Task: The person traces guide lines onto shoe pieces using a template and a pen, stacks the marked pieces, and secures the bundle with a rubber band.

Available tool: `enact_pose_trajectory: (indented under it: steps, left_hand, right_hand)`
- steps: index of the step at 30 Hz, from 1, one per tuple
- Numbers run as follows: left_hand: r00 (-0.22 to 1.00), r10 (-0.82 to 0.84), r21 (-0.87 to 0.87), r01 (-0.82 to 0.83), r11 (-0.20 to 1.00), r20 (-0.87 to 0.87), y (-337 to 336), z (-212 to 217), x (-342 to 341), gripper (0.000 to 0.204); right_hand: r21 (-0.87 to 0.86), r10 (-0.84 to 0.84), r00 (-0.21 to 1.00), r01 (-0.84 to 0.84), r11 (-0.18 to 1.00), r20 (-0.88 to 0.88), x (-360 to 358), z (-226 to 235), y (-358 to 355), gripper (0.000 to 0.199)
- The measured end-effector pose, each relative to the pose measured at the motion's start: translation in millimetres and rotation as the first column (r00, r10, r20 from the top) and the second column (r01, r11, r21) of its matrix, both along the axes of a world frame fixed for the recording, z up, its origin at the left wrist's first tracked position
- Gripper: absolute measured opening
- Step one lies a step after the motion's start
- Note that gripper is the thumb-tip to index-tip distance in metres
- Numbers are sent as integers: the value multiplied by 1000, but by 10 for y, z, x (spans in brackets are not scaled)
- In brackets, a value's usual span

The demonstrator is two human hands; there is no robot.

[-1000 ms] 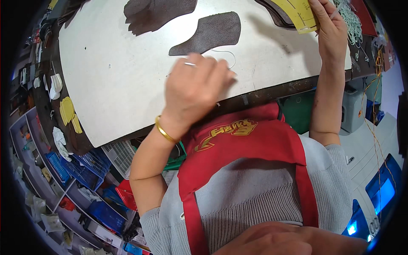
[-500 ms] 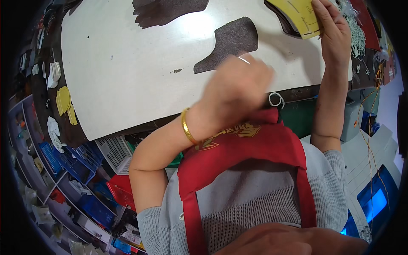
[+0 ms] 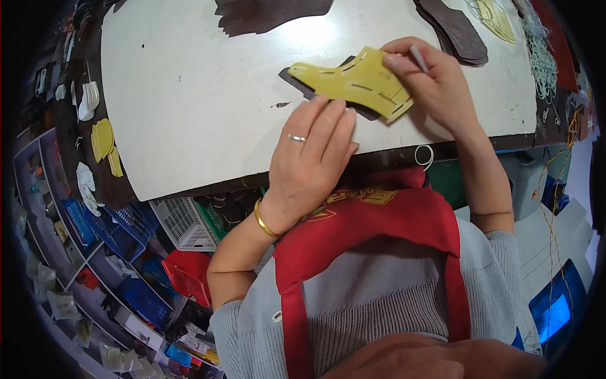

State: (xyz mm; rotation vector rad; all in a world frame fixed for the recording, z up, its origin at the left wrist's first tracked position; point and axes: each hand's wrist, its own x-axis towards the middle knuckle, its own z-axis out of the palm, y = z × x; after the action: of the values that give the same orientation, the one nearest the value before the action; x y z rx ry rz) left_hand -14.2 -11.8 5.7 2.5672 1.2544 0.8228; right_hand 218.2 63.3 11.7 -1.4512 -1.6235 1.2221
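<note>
A yellow pattern template [image 3: 363, 82] with slots and handwritten marks lies over a dark brown leather piece [image 3: 293, 81], whose edges stick out around it. My right hand [image 3: 435, 79] grips the template's right end between thumb and fingers. A short grey pen-like stick [image 3: 418, 58] pokes out between those fingers. At the near edge of the leather, my left hand [image 3: 310, 148] rests with its fingers stretched out, the tips touching or very close to the template and leather. It holds nothing that I can see.
Stacked brown leather pieces lie at the table's far side [image 3: 271, 14] and far right [image 3: 456, 35]. Beyond the right stack are more yellow templates [image 3: 495, 22] and a pale cord bundle [image 3: 541, 66]. Yellow pieces [image 3: 102, 140] and a white glove [image 3: 87, 184] lie left. Baskets [image 3: 183, 222] stand below.
My right hand has brought the yellow template left and nearer, from above the right stack onto the single leather piece. My left hand has lowered to the table and its fingers have straightened.
</note>
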Motion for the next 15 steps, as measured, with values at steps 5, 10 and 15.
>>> enact_pose_trajectory:
  steps: [5,10,15]
  left_hand:
    - [998,61,-147,-65,987,-31,18,-82,3,63]
    - [999,32,-157,-34,987,-12,37,-124,-14,62]
    - [998,51,-146,-54,988,-23,56,-123,8,58]
  right_hand:
    - [171,5,962,-53,984,272,-207,-66,-109,21]
    - [136,-40,962,3,991,270,-238,-88,-141,19]
    - [193,-36,930,-38,981,365,-257,-69,-108,18]
